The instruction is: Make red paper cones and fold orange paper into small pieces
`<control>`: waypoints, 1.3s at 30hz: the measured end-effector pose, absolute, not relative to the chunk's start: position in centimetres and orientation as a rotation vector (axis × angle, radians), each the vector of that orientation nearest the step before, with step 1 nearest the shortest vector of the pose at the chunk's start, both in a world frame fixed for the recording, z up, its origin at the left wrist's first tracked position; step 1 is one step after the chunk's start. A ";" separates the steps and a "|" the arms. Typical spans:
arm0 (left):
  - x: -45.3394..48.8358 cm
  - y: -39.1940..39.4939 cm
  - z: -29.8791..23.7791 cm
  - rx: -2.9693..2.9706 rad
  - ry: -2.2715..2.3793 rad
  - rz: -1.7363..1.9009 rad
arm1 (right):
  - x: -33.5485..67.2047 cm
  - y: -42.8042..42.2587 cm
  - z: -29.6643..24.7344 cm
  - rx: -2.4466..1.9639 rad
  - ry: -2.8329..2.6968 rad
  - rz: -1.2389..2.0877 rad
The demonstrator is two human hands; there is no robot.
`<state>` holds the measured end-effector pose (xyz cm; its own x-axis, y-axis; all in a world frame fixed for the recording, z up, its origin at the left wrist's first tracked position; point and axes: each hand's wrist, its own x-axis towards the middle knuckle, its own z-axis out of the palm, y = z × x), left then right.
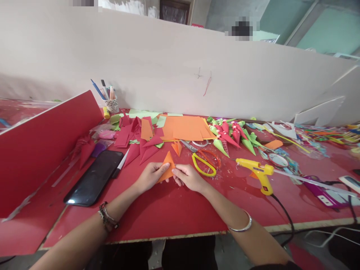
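An orange paper, folded to a point at the top, is held between my two hands above the red table. My left hand pinches its left side with the thumb on the front face. On its right edge, my right hand grips with thumb and fingers. Just beyond the paper lies a small orange paper cone. Scissors with yellow and orange handles rest right of my right hand. Several red paper cones lie past my left hand.
A black phone and a marker lie on the left. Orange sheets are stacked at the back, beside finished red and green cones. A yellow glue gun with a cord stands right. A red board rises at left.
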<state>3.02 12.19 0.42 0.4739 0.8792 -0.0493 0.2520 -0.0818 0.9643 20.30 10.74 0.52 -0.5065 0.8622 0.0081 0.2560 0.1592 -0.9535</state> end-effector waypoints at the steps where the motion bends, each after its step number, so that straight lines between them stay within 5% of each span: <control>1: 3.0 12.2 0.4 1.615 1.020 0.705 | 20.2 10.7 0.4 -1.058 -1.851 1.374; 12: 2.8 11.9 0.3 1.651 0.909 0.612 | 20.5 10.4 0.8 -1.014 -2.006 1.486; 23: 3.1 12.0 -0.3 1.555 1.130 0.756 | 20.5 10.4 0.9 -0.855 -1.980 0.975; 39: 3.0 11.3 0.1 1.616 0.837 0.674 | 20.4 10.8 0.3 -1.041 -1.728 1.120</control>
